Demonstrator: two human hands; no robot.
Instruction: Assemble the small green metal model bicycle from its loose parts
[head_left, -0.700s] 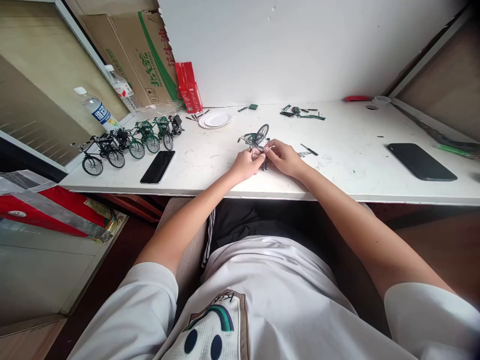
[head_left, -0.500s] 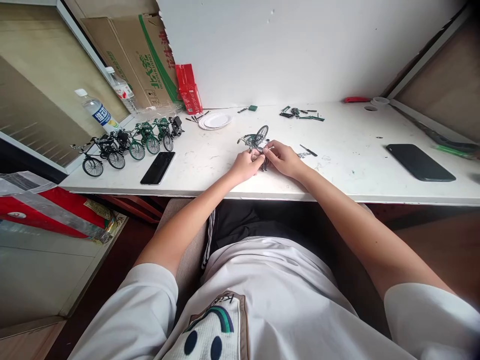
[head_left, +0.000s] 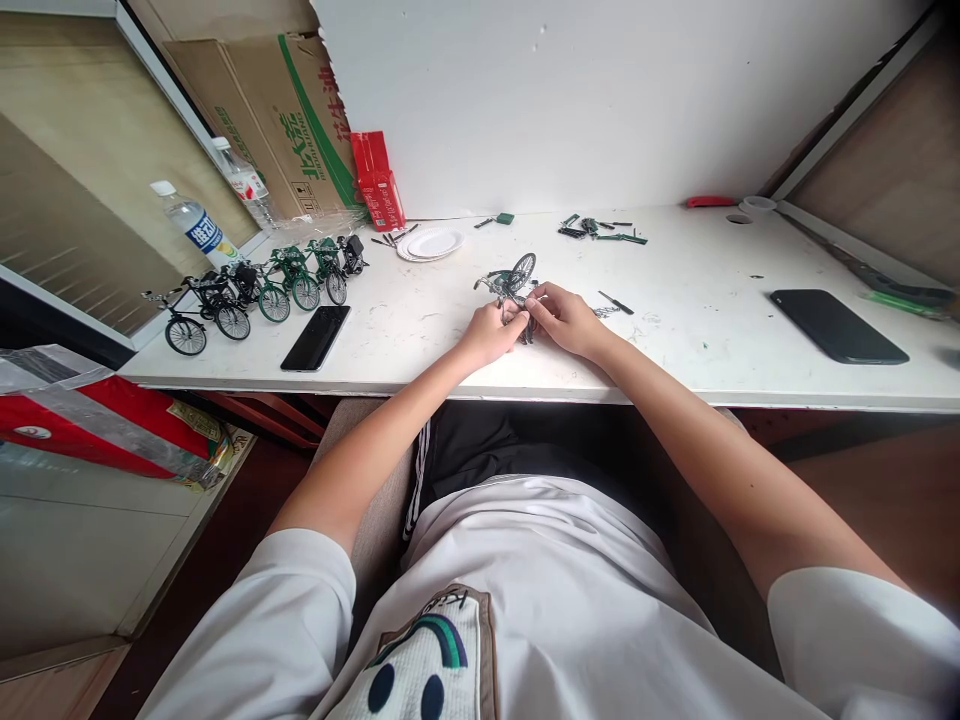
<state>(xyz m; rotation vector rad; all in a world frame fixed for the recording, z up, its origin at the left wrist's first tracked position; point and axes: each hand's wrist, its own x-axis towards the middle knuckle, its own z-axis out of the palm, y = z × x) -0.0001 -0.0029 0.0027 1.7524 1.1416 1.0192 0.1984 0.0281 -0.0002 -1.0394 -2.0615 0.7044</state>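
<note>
Near the front edge of the white table, my two hands hold a small model bicycle point(head_left: 523, 270). Its wheel points up and away from me, and much of the frame is hidden by fingers. My left hand point(head_left: 494, 332) is closed on its near left side. From the right, my right hand point(head_left: 562, 316) pinches the bicycle close to my left fingertips; any small part between those fingers cannot be made out. Just right of my right hand lie a small dark screwdriver point(head_left: 616, 302) and some tiny grey parts point(head_left: 604, 312).
Several finished-looking model bicycles point(head_left: 274, 302) stand at the left, beside a phone point(head_left: 316, 337). Behind are white paper plates point(head_left: 430, 243), a red box point(head_left: 379, 182), bottles point(head_left: 196, 225) and loose green bicycle parts point(head_left: 592, 228). A black flat object point(head_left: 840, 326) lies at the right.
Both hands stay in nearly the same place on the model bicycle. The view has shifted very slightly; nothing else visibly differs.
</note>
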